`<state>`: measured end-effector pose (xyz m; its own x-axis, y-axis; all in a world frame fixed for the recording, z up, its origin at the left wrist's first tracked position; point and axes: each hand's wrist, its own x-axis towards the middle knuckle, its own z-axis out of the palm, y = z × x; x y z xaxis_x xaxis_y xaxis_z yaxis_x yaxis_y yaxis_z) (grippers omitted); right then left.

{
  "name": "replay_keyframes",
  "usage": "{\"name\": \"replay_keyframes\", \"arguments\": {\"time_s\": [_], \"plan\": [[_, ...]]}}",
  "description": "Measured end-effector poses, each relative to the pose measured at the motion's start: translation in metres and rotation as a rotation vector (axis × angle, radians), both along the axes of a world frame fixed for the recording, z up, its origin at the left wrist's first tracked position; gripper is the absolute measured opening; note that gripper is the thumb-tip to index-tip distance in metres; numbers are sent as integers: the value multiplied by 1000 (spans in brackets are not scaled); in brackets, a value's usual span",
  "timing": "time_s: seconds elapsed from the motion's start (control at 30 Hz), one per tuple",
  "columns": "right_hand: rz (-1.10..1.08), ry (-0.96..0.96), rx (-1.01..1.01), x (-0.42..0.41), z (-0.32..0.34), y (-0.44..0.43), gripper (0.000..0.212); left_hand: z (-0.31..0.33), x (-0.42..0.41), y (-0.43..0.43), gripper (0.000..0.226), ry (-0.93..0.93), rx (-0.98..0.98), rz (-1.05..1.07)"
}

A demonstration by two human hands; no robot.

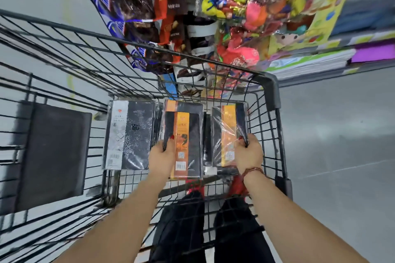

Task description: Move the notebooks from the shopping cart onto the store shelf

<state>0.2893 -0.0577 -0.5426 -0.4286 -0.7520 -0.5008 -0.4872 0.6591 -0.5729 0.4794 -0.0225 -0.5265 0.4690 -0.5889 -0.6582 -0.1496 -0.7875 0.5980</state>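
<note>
Wire cart (271, 92) beside shelf (320, 64): three shrink-wrapped black notebooks. Left hand (162, 157) grips the orange-banded middle notebook (188, 134). Right hand (249, 150) grips the right notebook (229, 132).

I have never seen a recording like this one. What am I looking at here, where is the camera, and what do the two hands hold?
There is no machine here. A person wears one wide-angle camera on the head, and it looks down at their own bare arms, so straight lines bend near the edges. Below is a wire shopping cart. In it lie wrapped notebooks side by side: a grey and black one on the left and two with orange bands. The left hand grips the middle notebook at its near left edge. The right hand, with a bead bracelet on the wrist, grips the right notebook. Beyond the cart stands a store shelf with stacked paper goods, beside bags of sweets.
</note>
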Motion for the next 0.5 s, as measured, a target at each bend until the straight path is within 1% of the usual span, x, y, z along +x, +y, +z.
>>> {"name": "replay_keyframes", "arguments": {"time_s": [0.07, 0.13, 0.17, 0.2, 0.27, 0.33, 0.43, 0.5], "plan": [[-49, -94, -75, -1, 28, -1, 21, 25, -2, -4, 30, -10, -76, -9], [-110, -200, -178, -5, 57, -1, 24, 53, -5, -7, 24, -3, -134, -8], [-134, -241, -228, -8, 70, 0, 21, 64, -5, -8, 23, 4, -164, -14], [-149, -283, -263, -13, 83, 0, 17, 75, -6, -9, 27, 1, -196, -34], [-155, -327, -299, -25, 107, -1, 15, 97, -10, -14, 40, 10, -256, -50], [-172, -352, -343, -41, 132, -3, 13, 120, -19, -22, 44, 35, -307, -52], [-230, -392, -437, -67, 170, -7, 20, 156, -42, -35, 35, 46, -382, -90], [-260, -425, -485, -88, 194, -9, 15, 177, -61, -43, 33, 46, -448, -112]]}}
